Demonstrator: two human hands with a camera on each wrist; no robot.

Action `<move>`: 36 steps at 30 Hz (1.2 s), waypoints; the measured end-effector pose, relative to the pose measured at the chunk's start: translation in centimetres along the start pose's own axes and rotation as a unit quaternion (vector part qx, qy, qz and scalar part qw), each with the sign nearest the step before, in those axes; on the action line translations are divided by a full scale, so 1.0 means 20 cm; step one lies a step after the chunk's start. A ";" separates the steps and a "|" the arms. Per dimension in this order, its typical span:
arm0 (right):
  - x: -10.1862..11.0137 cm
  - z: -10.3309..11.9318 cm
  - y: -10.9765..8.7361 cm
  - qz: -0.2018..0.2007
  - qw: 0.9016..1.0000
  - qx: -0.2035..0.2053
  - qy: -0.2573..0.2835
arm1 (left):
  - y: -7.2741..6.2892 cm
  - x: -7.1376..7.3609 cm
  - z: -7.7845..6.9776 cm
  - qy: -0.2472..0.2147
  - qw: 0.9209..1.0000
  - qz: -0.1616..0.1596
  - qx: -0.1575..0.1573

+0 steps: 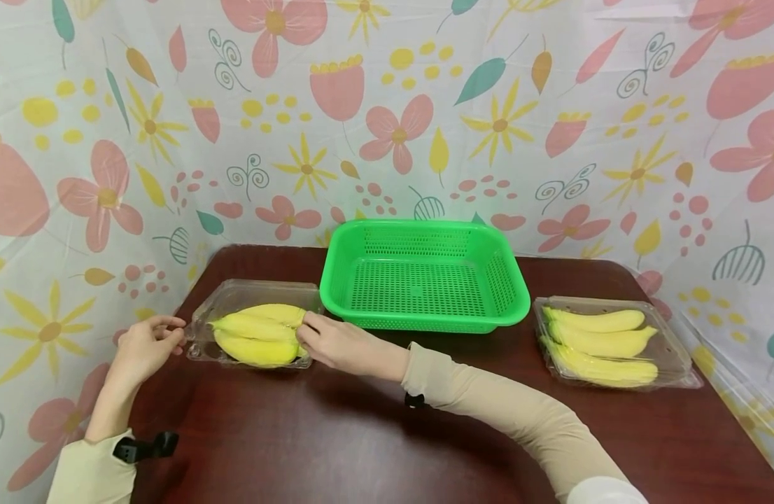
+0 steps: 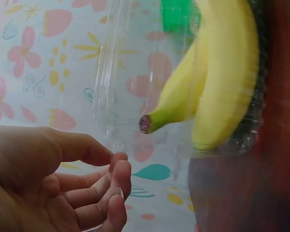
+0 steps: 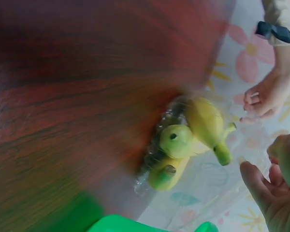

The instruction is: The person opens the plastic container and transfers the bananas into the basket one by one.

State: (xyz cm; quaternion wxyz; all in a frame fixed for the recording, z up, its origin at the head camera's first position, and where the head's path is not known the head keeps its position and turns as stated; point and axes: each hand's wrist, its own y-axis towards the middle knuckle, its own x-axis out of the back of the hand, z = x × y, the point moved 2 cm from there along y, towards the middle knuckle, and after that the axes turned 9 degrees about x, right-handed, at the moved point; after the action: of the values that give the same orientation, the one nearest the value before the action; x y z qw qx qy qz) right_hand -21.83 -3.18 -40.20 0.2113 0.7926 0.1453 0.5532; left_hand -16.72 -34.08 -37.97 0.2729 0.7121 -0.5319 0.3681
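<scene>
At the left hand [image 1: 144, 350], thumb and fingertips drawn together by the left corner of the clear plastic clamshell [image 1: 232, 294]; pinched or only grazed, cannot tell. At the right hand [image 1: 346, 344], fingers bent at the opposite end; gripping or merely touching, cannot tell either. Between the 2 hands, on the left part of the dark brown table [image 1: 374, 441]: the clamshell, with at least 3 yellow bananas [image 1: 257, 339] inside. By judgement, thin, springy and slick as plastic, only moderately heavy when loaded; firm but easily bruised as fruit. Best held by the rim at both ends, without squeezing. Just right of it, a green perforated basket [image 1: 418, 287]; well apart, far right, a 2nd clamshell [image 1: 673, 343]. Only in the left wrist view, a banana's dark tip up close; only in the right wrist view, several greenish ends clustered.
</scene>
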 end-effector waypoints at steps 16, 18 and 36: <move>0.09 -0.08 0.07 -0.089 0.973 -0.121 0.178 | 0.05 0.10 -0.09 -0.125 0.985 -0.113 -0.034; 0.09 -0.09 0.08 -0.090 0.971 -0.125 0.182 | 0.06 0.10 -0.10 -0.126 0.984 -0.124 -0.029; 0.15 -0.21 0.15 -0.099 0.920 -0.237 0.297 | 0.14 0.09 -0.18 -0.168 0.968 -0.187 -0.015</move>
State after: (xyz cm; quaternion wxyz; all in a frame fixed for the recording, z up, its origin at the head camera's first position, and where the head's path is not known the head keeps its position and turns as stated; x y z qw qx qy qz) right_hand -24.77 -3.71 -35.02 0.3941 0.5002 0.1433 0.7576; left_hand -19.96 -33.16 -34.39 0.2543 0.8462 -0.4330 0.1782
